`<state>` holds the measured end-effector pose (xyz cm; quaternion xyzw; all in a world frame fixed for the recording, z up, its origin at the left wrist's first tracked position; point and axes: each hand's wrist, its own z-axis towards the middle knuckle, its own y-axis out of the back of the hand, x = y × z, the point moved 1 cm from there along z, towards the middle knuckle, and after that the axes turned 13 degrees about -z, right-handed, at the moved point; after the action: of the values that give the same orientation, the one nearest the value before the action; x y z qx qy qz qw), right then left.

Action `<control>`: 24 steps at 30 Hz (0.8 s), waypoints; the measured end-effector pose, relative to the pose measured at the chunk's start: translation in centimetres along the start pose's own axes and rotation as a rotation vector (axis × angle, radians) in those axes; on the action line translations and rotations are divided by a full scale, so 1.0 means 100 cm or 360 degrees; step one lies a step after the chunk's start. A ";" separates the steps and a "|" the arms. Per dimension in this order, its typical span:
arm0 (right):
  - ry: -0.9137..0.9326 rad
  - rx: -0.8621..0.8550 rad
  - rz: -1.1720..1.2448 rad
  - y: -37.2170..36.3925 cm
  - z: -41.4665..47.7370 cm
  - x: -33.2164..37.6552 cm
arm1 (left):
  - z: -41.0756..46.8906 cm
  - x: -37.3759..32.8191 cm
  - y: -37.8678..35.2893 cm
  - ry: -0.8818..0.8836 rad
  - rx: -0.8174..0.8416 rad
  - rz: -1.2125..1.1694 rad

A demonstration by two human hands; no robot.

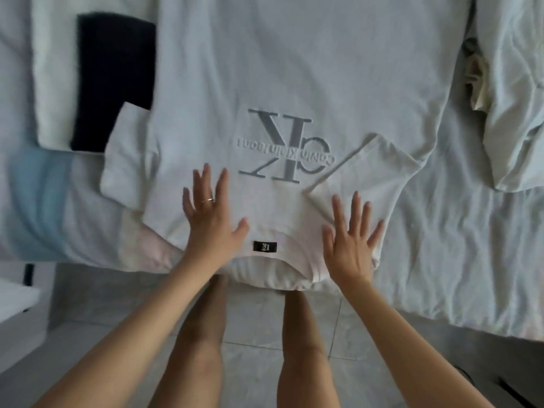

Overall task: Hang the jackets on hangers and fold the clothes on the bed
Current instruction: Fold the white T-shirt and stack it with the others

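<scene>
A white T-shirt (294, 69) with a grey logo lies flat on the bed, its collar at the near edge and its black neck label (264, 246) facing up. The right sleeve (365, 172) is folded in over the chest; the left sleeve (126, 154) lies spread out. My left hand (210, 213) presses flat on the shirt left of the collar, fingers straight and spread. On the folded sleeve, near the shoulder, my right hand (351, 234) rests flat with fingers spread too.
A folded dark navy garment (114, 78) lies on a folded white one (56, 83) at the back left. A light blue item (38, 201) sits at the left edge. More pale clothes (512, 113) lie at the right. The white bedsheet (459, 245) is wrinkled. Tiled floor below.
</scene>
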<state>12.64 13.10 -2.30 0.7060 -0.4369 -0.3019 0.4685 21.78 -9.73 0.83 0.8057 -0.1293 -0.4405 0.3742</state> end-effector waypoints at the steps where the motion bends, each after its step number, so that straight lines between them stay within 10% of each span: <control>1: 0.0036 -0.0053 0.0027 0.011 0.010 0.009 | -0.001 0.015 0.018 0.0094 -0.0210 -0.0089; 5: 0.0292 -0.0219 0.0192 0.050 0.067 0.089 | 0.017 0.080 0.109 0.0528 -0.0652 -0.0396; 14: 0.0606 -0.0218 0.0683 0.083 0.099 0.257 | 0.044 0.124 0.118 0.1183 -0.0222 -0.0838; 20: 0.0869 -0.0360 0.0529 0.099 0.113 0.295 | 0.030 0.116 0.121 0.0968 -0.0355 -0.1020; 24: 0.1258 0.0042 -0.0181 0.114 0.150 0.312 | 0.011 0.108 0.129 0.0700 -0.0576 -0.1033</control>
<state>9.89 -23.00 2.07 0.7967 -0.1870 -0.0268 0.5740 28.72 -24.90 3.08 0.8007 0.2930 -0.3688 0.3701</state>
